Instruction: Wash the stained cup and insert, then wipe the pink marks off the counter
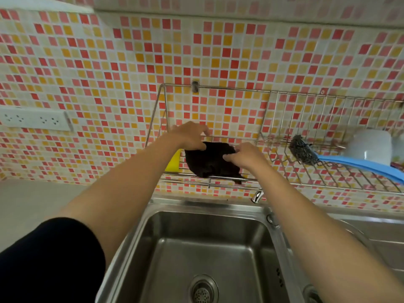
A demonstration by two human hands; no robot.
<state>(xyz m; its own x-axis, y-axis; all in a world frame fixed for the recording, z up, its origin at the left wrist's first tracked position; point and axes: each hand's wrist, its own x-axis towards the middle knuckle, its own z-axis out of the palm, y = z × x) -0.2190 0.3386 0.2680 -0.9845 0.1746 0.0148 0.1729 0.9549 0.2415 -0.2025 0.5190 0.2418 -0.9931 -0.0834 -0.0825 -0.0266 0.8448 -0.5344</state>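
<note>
A dark cloth (209, 161) lies draped on the wire rack (218, 179) fixed to the tiled wall above the sink. My left hand (190, 135) pinches its upper left edge. My right hand (244, 155) grips its right edge. A white cup (369, 147) stands upside down on the rack at the far right. The steel sink basin (196, 248) below holds nothing. No insert and no pink marks are in view.
A steel-wool scrubber (302, 148) with a blue handle (367, 168) lies on the rack's right part. A yellow sponge (173, 160) stands left of the cloth. The tap (258, 196) pokes out under the rack. A wall socket strip (35, 119) and grey counter (32, 204) are at left.
</note>
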